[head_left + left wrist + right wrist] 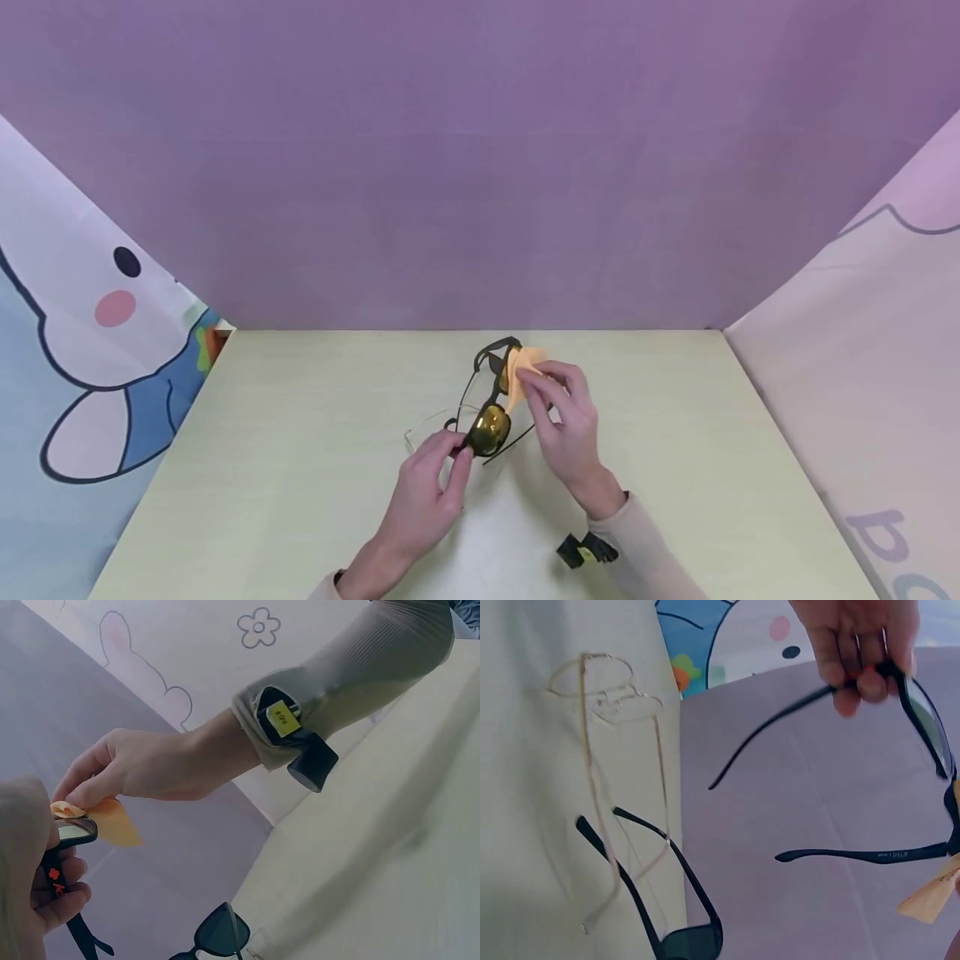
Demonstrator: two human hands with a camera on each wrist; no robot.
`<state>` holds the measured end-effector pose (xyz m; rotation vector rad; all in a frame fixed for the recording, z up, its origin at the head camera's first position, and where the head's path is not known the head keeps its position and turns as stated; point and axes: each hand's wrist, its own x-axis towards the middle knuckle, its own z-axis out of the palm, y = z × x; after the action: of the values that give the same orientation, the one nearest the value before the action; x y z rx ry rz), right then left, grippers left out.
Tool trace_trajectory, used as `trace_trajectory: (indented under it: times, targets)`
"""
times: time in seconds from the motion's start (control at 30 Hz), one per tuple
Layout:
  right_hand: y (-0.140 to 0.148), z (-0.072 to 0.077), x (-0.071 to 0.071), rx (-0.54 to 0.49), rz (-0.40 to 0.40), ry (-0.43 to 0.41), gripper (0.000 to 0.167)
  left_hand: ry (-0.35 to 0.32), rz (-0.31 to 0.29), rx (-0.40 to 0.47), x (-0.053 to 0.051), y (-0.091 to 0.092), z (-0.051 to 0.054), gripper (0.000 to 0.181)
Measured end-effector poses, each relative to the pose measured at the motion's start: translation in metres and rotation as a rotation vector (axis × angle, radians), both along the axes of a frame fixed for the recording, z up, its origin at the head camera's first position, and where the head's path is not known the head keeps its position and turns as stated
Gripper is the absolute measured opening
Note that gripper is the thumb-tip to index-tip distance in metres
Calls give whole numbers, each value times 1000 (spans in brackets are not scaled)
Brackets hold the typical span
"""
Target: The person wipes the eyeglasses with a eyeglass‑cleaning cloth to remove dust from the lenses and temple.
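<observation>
Black-framed sunglasses with yellowish mirrored lenses (491,429) are held up above the table. My left hand (426,500) pinches them at the near end of the frame, by the temple hinge. An orange cloth (522,367) lies against the far lens, pinched between the thumb and fingers of my right hand (568,429). In the left wrist view the right hand (154,765) presses the cloth (116,823) on the lens edge. The temple arms (855,856) stand unfolded in the right wrist view.
Thin gold wire-framed glasses (585,742) and a second dark pair of sunglasses (694,941) rest on the pale table (315,383), partly hidden behind the held pair in the head view. A purple backdrop (480,167) rises behind the table.
</observation>
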<state>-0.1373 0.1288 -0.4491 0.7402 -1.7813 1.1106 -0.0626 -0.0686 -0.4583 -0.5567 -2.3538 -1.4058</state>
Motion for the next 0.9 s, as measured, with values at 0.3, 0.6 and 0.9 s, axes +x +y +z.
trace_trajectory:
  times: [0.3, 0.6, 0.9]
  targets:
    - [-2, -2, 1, 44, 2, 6, 19, 54, -54, 24, 1, -9, -6, 15]
    - [2, 3, -4, 36, 7, 20, 25, 87, -88, 4, 3, -16, -10, 17]
    - [-8, 4, 1, 113, 71, 171, 21, 56, -117, 30, 2, -15, -10, 14]
